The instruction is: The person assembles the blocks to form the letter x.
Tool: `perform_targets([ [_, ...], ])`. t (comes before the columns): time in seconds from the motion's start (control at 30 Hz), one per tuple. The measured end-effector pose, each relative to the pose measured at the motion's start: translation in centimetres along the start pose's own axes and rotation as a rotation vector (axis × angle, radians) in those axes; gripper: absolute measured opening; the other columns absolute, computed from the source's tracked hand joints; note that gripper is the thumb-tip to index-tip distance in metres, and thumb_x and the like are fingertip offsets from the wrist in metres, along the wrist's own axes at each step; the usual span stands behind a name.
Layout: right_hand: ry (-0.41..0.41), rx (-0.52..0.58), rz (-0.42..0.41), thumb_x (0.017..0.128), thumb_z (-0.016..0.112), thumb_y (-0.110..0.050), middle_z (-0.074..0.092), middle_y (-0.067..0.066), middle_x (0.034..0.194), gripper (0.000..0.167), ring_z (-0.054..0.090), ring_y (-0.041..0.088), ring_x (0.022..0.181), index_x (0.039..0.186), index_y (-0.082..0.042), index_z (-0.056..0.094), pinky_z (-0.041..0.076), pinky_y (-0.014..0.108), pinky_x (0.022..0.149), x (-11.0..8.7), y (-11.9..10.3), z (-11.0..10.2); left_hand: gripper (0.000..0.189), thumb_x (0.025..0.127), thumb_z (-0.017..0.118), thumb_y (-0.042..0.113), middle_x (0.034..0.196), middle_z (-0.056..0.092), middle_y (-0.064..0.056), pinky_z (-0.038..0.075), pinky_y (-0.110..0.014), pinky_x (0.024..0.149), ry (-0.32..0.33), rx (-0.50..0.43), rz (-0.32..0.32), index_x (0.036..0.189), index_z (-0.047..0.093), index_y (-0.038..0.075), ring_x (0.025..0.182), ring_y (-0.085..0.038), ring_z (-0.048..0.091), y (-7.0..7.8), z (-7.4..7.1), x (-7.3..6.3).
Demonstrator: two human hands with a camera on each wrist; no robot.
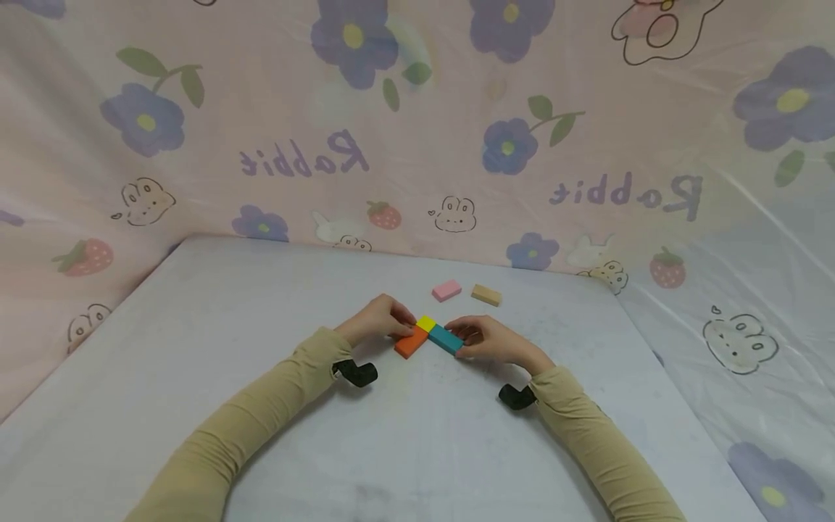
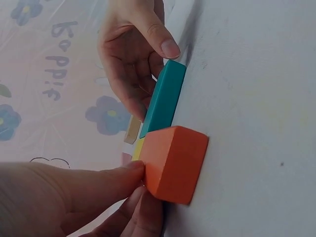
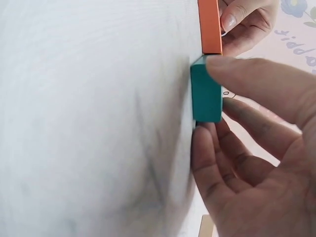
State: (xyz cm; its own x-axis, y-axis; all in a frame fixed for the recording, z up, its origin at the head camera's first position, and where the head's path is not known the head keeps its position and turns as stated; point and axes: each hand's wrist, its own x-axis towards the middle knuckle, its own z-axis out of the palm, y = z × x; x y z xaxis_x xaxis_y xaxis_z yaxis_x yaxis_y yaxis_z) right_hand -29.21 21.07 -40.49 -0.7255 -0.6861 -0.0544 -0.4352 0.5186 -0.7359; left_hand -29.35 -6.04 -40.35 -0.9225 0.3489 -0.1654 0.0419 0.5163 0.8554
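Observation:
An orange block [image 1: 409,343] and a teal block [image 1: 446,339] meet at an angle, with a yellow block [image 1: 426,324] at their far corner. My left hand [image 1: 380,319] is at the orange block's left side; its thumb touches that block's edge and its fingertips lie close to the yellow one. In the left wrist view, the orange block [image 2: 173,165] hides most of the yellow block [image 2: 138,149]. My right hand [image 1: 489,339] holds the teal block by its outer end. The right wrist view shows the thumb on the teal block [image 3: 206,94], with curled fingers around its other side.
A pink block [image 1: 446,291] and a tan wooden block [image 1: 486,294] lie farther back on the white-covered table [image 1: 274,464]. A printed curtain [image 1: 417,145] rises behind the table and along its sides. Dark wrist-worn pieces [image 1: 359,373] hang below both cuffs.

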Motion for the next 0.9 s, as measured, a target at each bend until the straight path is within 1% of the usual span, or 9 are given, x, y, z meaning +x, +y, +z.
perform_targets([
  [0.17,-0.003,0.015,0.004,0.085,0.074,-0.012,0.06,0.004,0.116,0.048,0.056,0.02,0.101,0.13,-0.007,0.057,0.048,0.034,0.09,-0.1,-0.1,0.0,0.019,0.082,0.076,0.01,0.094,0.068,-0.003,0.052,-0.024,0.07,0.012,-0.004,-0.007,0.1,0.074,0.005,0.076,-0.015,0.06,0.2,0.2,-0.1],
  [0.47,0.005,0.034,-0.018,0.085,0.073,-0.01,0.06,0.012,0.118,0.049,0.055,0.026,0.102,0.13,-0.001,0.056,0.047,0.043,0.092,0.1,0.1,0.0,0.02,0.082,0.075,0.009,0.095,0.067,-0.005,0.051,-0.024,0.07,0.038,-0.001,-0.008,0.101,0.073,0.004,0.078,-0.016,0.059,0.4,0.2,-0.3],
  [0.53,0.005,0.031,-0.018,0.085,0.073,-0.011,0.06,0.011,0.117,0.049,0.056,0.026,0.102,0.13,-0.001,0.056,0.048,0.042,0.092,0.0,0.0,0.0,0.02,0.082,0.075,0.009,0.096,0.067,-0.005,0.051,-0.025,0.071,0.043,0.006,-0.009,0.102,0.073,0.004,0.078,-0.016,0.058,0.4,0.3,-0.4],
  [0.6,0.001,0.023,-0.003,0.085,0.073,-0.012,0.06,0.01,0.117,0.049,0.056,0.024,0.102,0.13,-0.002,0.056,0.048,0.039,0.091,-0.4,0.0,0.0,0.02,0.083,0.075,0.009,0.096,0.067,-0.005,0.051,-0.025,0.071,0.039,0.002,-0.008,0.102,0.073,0.004,0.079,-0.016,0.058,0.4,0.8,-0.5],
  [0.63,0.0,0.026,-0.004,0.085,0.073,-0.01,0.06,0.011,0.117,0.048,0.055,0.026,0.102,0.13,-0.001,0.056,0.048,0.04,0.092,-0.6,-0.5,0.0,0.02,0.083,0.075,0.008,0.095,0.067,-0.005,0.051,-0.025,0.071,0.04,0.001,-0.008,0.102,0.072,0.004,0.079,-0.016,0.059,0.5,0.8,-0.5],
  [0.77,-0.001,0.01,-0.027,0.085,0.072,-0.01,0.06,0.012,0.118,0.049,0.056,0.026,0.102,0.13,0.001,0.055,0.048,0.04,0.091,-0.9,-0.5,-0.1,0.02,0.083,0.075,0.009,0.093,0.066,-0.004,0.052,-0.026,0.071,0.047,-0.021,-0.014,0.102,0.072,0.004,0.078,-0.017,0.059,0.6,1.1,-0.5],
  [0.83,-0.003,0.012,-0.038,0.086,0.072,-0.011,0.06,0.012,0.117,0.049,0.056,0.026,0.102,0.13,0.001,0.055,0.049,0.04,0.091,-0.7,-0.5,-0.2,0.02,0.083,0.075,0.01,0.093,0.066,-0.004,0.052,-0.026,0.071,0.053,-0.03,-0.027,0.102,0.072,0.004,0.078,-0.017,0.06,0.6,0.9,-0.6],
  [0.87,-0.005,0.006,-0.039,0.086,0.073,-0.013,0.06,0.009,0.117,0.049,0.056,0.023,0.101,0.13,-0.001,0.056,0.049,0.037,0.09,-0.4,0.1,-0.1,0.021,0.083,0.075,0.011,0.093,0.066,-0.004,0.053,-0.026,0.071,0.054,-0.034,-0.033,0.102,0.072,0.004,0.078,-0.017,0.06,0.6,0.8,-0.7],
  [0.9,-0.009,0.007,-0.037,0.086,0.073,-0.014,0.06,0.008,0.117,0.049,0.056,0.023,0.101,0.13,-0.002,0.056,0.049,0.035,0.089,-0.3,0.1,-0.1,0.021,0.083,0.075,0.011,0.094,0.066,-0.005,0.053,-0.026,0.071,0.053,-0.04,-0.039,0.102,0.072,0.003,0.078,-0.017,0.061,0.6,0.6,-0.7],
])
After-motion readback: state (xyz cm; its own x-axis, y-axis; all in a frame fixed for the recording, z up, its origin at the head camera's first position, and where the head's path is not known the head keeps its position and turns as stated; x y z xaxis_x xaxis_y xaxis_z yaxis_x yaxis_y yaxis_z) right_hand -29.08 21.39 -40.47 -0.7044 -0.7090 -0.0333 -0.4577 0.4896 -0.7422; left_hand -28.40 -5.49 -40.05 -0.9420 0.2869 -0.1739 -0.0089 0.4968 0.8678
